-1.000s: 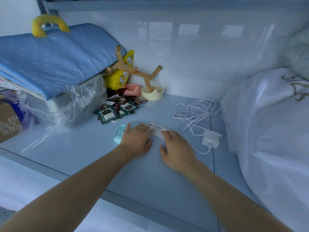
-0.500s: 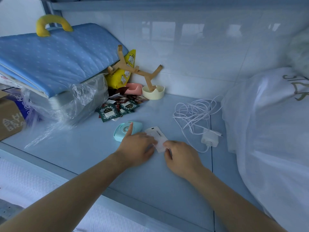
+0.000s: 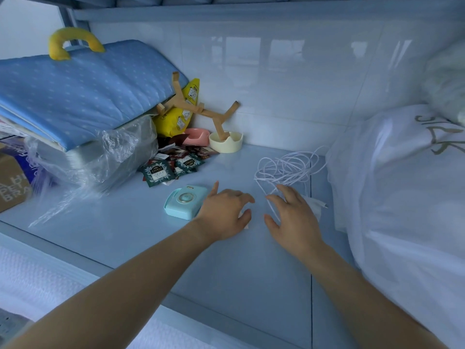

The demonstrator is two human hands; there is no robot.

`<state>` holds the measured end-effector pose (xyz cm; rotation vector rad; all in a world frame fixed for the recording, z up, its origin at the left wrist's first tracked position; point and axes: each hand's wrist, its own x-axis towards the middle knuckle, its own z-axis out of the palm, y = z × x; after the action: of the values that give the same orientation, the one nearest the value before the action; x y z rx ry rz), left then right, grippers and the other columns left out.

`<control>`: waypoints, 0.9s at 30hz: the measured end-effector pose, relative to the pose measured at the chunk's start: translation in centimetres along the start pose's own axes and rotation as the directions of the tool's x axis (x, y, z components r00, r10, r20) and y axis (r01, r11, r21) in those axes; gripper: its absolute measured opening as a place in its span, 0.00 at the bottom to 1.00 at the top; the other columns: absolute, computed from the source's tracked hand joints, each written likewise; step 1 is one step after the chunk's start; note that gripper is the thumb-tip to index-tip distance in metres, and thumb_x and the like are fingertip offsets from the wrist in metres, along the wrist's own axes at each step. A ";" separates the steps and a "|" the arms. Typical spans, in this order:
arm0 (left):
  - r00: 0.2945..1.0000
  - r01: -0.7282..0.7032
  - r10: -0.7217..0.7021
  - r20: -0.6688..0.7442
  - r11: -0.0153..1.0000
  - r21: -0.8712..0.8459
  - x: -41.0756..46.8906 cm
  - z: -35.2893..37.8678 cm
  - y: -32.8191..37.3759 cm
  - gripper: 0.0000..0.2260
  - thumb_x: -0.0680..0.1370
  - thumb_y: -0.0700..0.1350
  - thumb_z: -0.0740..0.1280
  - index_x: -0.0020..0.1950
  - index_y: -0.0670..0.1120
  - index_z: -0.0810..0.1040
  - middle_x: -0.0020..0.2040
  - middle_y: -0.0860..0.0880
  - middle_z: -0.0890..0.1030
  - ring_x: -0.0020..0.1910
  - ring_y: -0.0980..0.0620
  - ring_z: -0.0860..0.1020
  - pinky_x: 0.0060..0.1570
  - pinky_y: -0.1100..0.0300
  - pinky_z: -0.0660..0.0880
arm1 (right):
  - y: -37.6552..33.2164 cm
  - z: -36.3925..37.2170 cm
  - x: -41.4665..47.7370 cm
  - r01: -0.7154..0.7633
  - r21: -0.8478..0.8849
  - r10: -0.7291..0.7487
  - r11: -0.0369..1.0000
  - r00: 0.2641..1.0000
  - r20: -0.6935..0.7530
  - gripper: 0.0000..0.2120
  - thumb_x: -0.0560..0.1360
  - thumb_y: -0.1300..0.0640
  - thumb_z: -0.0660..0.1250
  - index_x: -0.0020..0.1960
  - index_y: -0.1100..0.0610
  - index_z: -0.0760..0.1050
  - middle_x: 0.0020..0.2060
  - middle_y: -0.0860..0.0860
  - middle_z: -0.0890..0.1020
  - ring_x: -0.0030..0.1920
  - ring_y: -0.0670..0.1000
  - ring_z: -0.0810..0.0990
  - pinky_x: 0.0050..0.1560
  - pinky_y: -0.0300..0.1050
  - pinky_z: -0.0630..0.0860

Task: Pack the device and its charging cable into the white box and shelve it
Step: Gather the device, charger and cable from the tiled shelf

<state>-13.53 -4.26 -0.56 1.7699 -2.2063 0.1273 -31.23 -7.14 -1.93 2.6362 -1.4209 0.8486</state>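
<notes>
Since half a second ago, the right hand has been moved off the small white card toward the tangled white charging cable; cable collection is judged next. Both hands are spread open, nothing gripped; the left hand covers the card beside the pale-blue rounded device on the shelf.

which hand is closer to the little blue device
Left. The left hand lies right beside the blue device, its wrist against the device's right edge. The right hand is farther right, over the white cable.
</notes>
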 end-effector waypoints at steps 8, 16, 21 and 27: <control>0.999 -0.031 0.031 0.020 0.999 -0.006 2.0 0.3 1.1 0.15 0.78 0.51 0.57 0.64 0.53 0.71 0.64 0.53 0.74 0.65 0.51 0.70 0.72 0.45 0.43 | 1.9 0.2 0.5 -0.050 -0.123 0.078 0.991 0.968 0.240 0.29 0.75 0.41 0.59 0.73 0.46 0.56 0.76 0.49 0.46 0.74 0.54 0.53 0.68 0.65 0.53; 1.000 0.010 -0.010 0.010 0.999 -0.052 2.6 0.9 1.4 0.13 0.75 0.48 0.59 0.59 0.53 0.72 0.61 0.52 0.74 0.62 0.50 0.71 0.71 0.44 0.46 | 1.8 -0.1 -0.8 -0.032 -0.024 0.035 0.999 0.986 0.163 0.22 0.73 0.49 0.62 0.67 0.45 0.68 0.73 0.50 0.62 0.67 0.51 0.68 0.65 0.54 0.59; 1.000 -0.018 0.019 0.021 0.999 -0.046 2.5 1.4 1.1 0.16 0.75 0.49 0.60 0.62 0.53 0.70 0.63 0.52 0.73 0.63 0.50 0.70 0.71 0.43 0.47 | 1.6 -0.4 -1.4 0.024 0.086 -0.036 0.996 0.989 0.144 0.21 0.72 0.54 0.64 0.64 0.48 0.72 0.64 0.50 0.74 0.60 0.54 0.74 0.60 0.54 0.67; 0.999 -0.035 0.036 0.033 0.998 -0.045 2.5 1.4 0.9 0.17 0.75 0.50 0.60 0.63 0.53 0.69 0.64 0.52 0.72 0.64 0.50 0.69 0.71 0.43 0.48 | 2.8 -0.5 -0.1 -0.025 -0.026 0.028 0.999 0.994 0.107 0.26 0.72 0.50 0.66 0.69 0.48 0.66 0.74 0.51 0.59 0.71 0.54 0.60 0.66 0.57 0.61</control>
<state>-15.18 -6.80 -1.05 1.7216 -2.2469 0.0560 -33.70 -8.58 -2.15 2.6885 -1.4831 0.6963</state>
